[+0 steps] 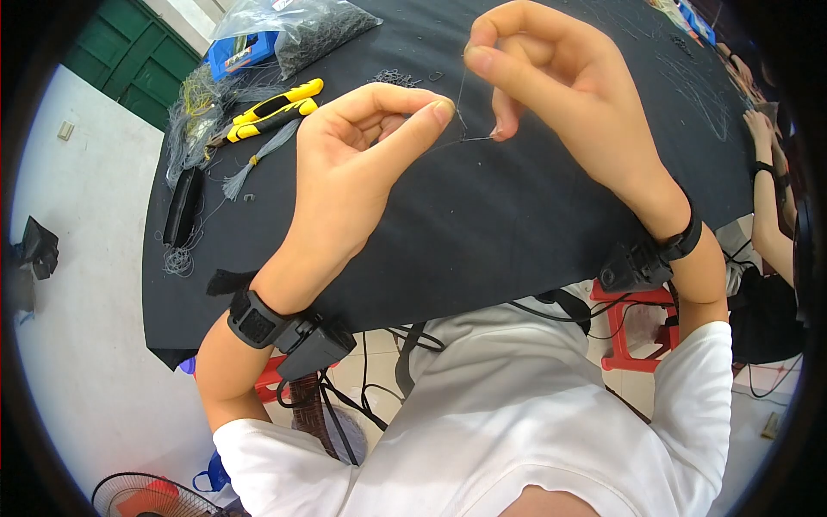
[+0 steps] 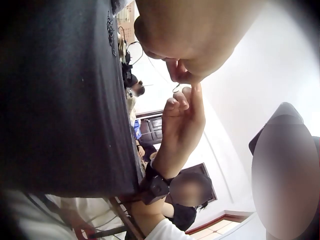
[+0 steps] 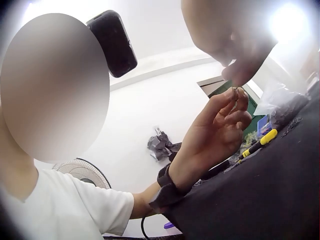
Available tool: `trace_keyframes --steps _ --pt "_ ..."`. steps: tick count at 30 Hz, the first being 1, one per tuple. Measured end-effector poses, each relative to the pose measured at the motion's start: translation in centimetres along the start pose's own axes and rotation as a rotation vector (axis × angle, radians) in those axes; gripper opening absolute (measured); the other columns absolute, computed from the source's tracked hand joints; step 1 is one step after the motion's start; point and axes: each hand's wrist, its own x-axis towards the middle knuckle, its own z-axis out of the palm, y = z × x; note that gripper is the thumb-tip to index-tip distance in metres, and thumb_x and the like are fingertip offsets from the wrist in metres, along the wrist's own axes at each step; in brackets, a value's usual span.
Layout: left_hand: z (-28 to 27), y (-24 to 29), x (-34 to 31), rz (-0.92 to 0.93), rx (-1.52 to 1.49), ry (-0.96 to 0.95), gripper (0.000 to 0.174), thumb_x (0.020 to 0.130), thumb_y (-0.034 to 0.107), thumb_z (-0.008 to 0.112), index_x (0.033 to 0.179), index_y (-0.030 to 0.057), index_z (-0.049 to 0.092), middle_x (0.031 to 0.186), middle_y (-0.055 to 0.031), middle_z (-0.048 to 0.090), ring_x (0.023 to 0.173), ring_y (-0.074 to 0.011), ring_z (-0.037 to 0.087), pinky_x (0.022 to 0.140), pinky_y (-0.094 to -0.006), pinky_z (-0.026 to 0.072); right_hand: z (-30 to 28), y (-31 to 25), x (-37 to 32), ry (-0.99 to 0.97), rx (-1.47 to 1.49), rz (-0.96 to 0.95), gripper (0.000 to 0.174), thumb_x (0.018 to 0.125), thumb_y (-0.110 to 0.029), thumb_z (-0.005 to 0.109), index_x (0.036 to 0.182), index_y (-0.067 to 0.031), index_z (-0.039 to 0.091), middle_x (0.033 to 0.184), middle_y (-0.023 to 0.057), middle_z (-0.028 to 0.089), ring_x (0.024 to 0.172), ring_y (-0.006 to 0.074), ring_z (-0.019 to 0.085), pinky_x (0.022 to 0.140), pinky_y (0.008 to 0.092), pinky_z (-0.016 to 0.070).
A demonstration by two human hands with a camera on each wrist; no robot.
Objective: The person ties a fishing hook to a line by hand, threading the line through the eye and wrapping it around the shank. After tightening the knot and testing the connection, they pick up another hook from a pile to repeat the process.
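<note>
Above the black tabletop, the left hand (image 1: pixel 349 168) pinches a thin dark thread (image 1: pixel 463 138) between thumb and index finger. Up and to its right, the right hand (image 1: pixel 568 95) holds the thread's upper part between thumb and index fingertip, and a lower finger stretches another strand sideways. A small knot or loop shows where the strands meet. In the left wrist view the right hand (image 2: pixel 181 125) is raised close to the left hand (image 2: pixel 195 35). The right wrist view shows the left hand (image 3: pixel 217 127) pinching something tiny just below the right hand (image 3: pixel 230 35).
Yellow-black pliers (image 1: pixel 276 108), grey thread bundles (image 1: pixel 194 121), a black case (image 1: pixel 183 207) and a plastic bag of dark mesh (image 1: pixel 323 34) lie at the left of the black tabletop (image 1: pixel 448 233). Another person's arm (image 1: pixel 767 189) is at the right edge; a fan (image 1: pixel 151 495) stands lower left.
</note>
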Motion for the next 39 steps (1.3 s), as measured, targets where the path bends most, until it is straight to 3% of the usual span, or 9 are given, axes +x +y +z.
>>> trace_keyframes --steps 10,13,16,22,25,28,34,39 --pt "0.1 -0.1 0.0 0.002 0.000 0.022 0.011 0.082 0.004 0.063 0.090 -0.0027 0.063 0.082 -0.0029 0.064 0.071 -0.0025 0.056 0.063 -0.0141 0.0420 0.1 -0.6 0.2 -0.013 -0.006 0.089 0.010 0.088 -0.006 0.053 0.093 0.0030 0.050 0.060 -0.0011 0.050 0.054 0.0052 0.052 0.052 0.0180 0.0458" --pt "0.2 -0.2 0.0 0.003 0.001 0.028 0.011 0.082 0.004 0.063 0.090 -0.0029 0.063 0.082 -0.0034 0.064 0.071 -0.0027 0.056 0.064 -0.0141 0.0423 0.4 -0.4 0.0 0.007 0.020 -0.002 0.011 0.089 -0.006 0.053 0.094 0.0030 0.050 0.060 -0.0009 0.051 0.055 0.0057 0.053 0.053 0.0190 0.0474" --pt "0.1 -0.3 0.1 0.004 0.004 0.029 0.011 0.082 0.004 0.063 0.090 -0.0030 0.063 0.083 -0.0038 0.064 0.071 -0.0030 0.057 0.064 -0.0139 0.0424 -0.3 0.3 0.5 -0.063 0.071 0.004 0.012 0.088 -0.006 0.053 0.094 0.0032 0.050 0.061 0.0000 0.052 0.056 0.0062 0.054 0.057 0.0205 0.0499" --pt "0.1 -0.3 0.1 0.001 0.005 0.028 0.011 0.082 0.004 0.063 0.090 -0.0026 0.063 0.082 -0.0034 0.064 0.071 -0.0024 0.056 0.063 -0.0137 0.0420 0.4 0.1 0.1 -0.022 0.324 0.105 0.015 0.090 -0.009 0.052 0.097 0.0035 0.049 0.070 0.0031 0.056 0.063 0.0084 0.057 0.065 0.0240 0.0535" --pt "0.1 -0.3 0.1 0.000 0.005 0.024 0.011 0.082 0.004 0.063 0.090 -0.0022 0.064 0.081 -0.0020 0.063 0.069 -0.0016 0.055 0.062 -0.0134 0.0407 0.9 1.0 0.2 0.097 0.178 0.126 0.008 0.085 -0.013 0.058 0.089 -0.0055 0.058 0.063 -0.0055 0.048 0.052 -0.0002 0.043 0.046 0.0170 0.0383" --pt "0.1 -0.3 0.1 -0.001 0.030 0.024 0.010 0.081 0.004 0.063 0.089 -0.0015 0.064 0.077 0.0004 0.062 0.065 -0.0001 0.051 0.058 -0.0130 0.0375 1.1 0.8 0.4 0.099 0.240 0.199 0.013 0.088 -0.019 0.054 0.082 -0.0073 0.054 0.058 -0.0068 0.042 0.050 -0.0007 0.044 0.045 0.0170 0.0424" --pt "0.2 -0.5 0.3 0.025 0.136 0.057 0.008 0.080 0.005 0.064 0.086 -0.0004 0.065 0.068 0.0051 0.056 0.058 0.0019 0.041 0.052 -0.0133 0.0303 0.2 0.3 0.2 -0.028 0.403 0.378 0.022 0.088 -0.018 0.053 0.069 -0.0117 0.044 0.052 -0.0087 0.027 0.042 -0.0009 0.030 0.032 0.0144 0.0294" --pt "0.2 -0.5 0.3 0.019 0.167 0.058 0.008 0.080 0.005 0.065 0.086 -0.0005 0.066 0.064 0.0071 0.052 0.057 0.0021 0.039 0.050 -0.0140 0.0279 0.9 -0.6 -0.2 -0.060 0.301 0.353 0.023 0.089 -0.019 0.051 0.070 -0.0099 0.044 0.050 -0.0088 0.026 0.038 -0.0005 0.026 0.030 0.0145 0.0269"
